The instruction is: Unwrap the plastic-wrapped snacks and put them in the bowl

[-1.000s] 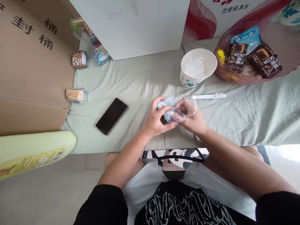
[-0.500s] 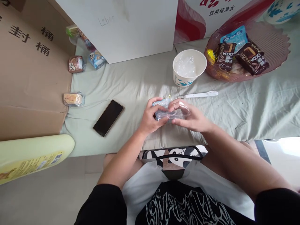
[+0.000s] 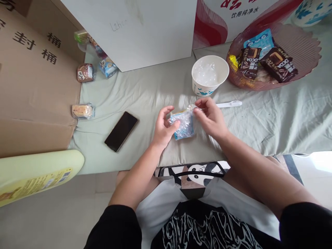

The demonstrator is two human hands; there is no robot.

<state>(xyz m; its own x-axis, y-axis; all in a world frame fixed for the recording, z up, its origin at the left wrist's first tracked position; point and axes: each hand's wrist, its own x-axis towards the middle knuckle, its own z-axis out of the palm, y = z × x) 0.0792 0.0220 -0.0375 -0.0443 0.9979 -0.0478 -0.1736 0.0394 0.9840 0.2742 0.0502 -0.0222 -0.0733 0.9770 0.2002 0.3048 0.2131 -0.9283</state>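
Note:
A small blue snack packet [image 3: 185, 126] wrapped in clear plastic film is held above the cloth, in front of my body. My left hand [image 3: 164, 128] grips its left side, thumb across the face. At its upper right corner my right hand [image 3: 211, 117] pinches a gathered bit of the clear plastic film [image 3: 191, 108]. Just behind the right hand lies a white utility knife [image 3: 229, 104], its left end hidden by the fingers. Beyond it stands a white paper cup [image 3: 204, 90] with crumpled clear plastic inside.
A pink plastic basket [image 3: 307, 58] with several snack packets is at the back right. A phone [image 3: 121, 131] lies left of my hands. Wrapped snacks [image 3: 83, 111] sit near a cardboard box [image 3: 38, 93]. A white box [image 3: 155, 38] stands behind.
The wrapped packet has turned so its blue face shows. My right hand has shifted up to the packet's upper right corner, now covering part of the knife.

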